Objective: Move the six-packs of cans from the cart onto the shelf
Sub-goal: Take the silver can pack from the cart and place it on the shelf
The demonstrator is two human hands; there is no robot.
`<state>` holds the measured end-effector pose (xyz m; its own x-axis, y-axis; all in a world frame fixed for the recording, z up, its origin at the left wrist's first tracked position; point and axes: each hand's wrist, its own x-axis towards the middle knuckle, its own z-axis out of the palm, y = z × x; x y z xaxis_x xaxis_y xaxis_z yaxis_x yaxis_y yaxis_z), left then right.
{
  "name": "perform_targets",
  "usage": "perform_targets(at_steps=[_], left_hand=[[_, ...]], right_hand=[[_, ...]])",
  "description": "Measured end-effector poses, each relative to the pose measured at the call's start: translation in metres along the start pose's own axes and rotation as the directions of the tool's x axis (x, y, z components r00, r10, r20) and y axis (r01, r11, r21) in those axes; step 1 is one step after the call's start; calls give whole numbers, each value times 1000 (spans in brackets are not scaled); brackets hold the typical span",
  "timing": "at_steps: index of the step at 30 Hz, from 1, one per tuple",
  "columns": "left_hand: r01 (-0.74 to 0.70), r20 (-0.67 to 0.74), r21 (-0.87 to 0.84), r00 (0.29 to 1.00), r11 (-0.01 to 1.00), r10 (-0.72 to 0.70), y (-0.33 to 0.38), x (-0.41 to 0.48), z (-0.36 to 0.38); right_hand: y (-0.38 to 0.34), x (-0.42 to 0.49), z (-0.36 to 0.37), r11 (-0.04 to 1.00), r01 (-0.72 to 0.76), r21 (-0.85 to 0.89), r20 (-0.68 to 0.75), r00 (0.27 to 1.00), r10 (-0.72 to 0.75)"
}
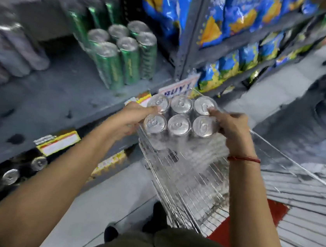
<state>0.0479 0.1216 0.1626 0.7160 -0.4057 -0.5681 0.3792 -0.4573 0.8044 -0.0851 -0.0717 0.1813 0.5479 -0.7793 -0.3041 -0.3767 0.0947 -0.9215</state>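
Observation:
A six-pack of silver-topped cans wrapped in clear film hangs above the wire cart, just off the grey shelf's front edge. My left hand grips its left side and my right hand grips its right side, fingers over the can tops. A six-pack of green cans stands upright on the shelf, further back and to the left of the held pack.
Silver cans lie blurred at the shelf's left. Blue snack bags fill the rack on the right behind a steel upright. Dark cans sit on the lower shelf. Price tags line the shelf edge.

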Motion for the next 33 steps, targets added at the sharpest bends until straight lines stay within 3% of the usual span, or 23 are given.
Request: perform_targets(at_steps=[3,7,15,26,33], left_hand=[[-80,-103,-60,992,995,74,22,-23,-39],[-112,-215,-89,972,990,90,39,-51,-101],[-146,-478,-145,876,979,60,13,-93,-211],[-144,-663,-268,745,953,-73,-37,-103,-292],[-161,-688,-308,719,938,-103,-52,-89,-305]], right_hand=[[-41,-14,27,993,106,53,69,992,-109],[-80,-30,69,978,87,190,282,949,-139],[-108,-68,190,978,141,154,558,804,-204],[-105,-80,319,968,252,-4,643,742,-191],[-93,-69,352,959,282,-39,676,714,-182]])
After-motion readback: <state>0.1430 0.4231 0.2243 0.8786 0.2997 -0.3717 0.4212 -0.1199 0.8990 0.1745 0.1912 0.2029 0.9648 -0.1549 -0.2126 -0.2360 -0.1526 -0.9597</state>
